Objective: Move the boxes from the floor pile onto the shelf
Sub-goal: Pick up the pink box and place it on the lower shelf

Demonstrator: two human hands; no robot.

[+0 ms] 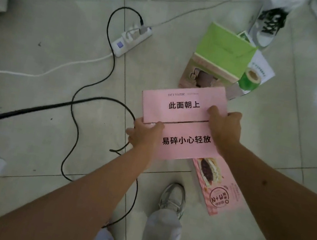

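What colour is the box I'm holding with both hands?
Pink box, with black printed characters on its top; the head view shows it.

Tiled floor [46, 71]: boxes [222, 57], power strip [132, 40], cables [86, 95].

Pink box [182, 121] matt card; floor tiles [48, 59] glossy.

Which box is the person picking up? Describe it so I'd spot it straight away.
Start at the white power strip on the tiled floor, then look right and nearer the camera, to where both arms meet. There the left hand and right hand grip the pink box by its sides. Unlike the green box beyond it, its plain pink top carries two lines of bold black characters.
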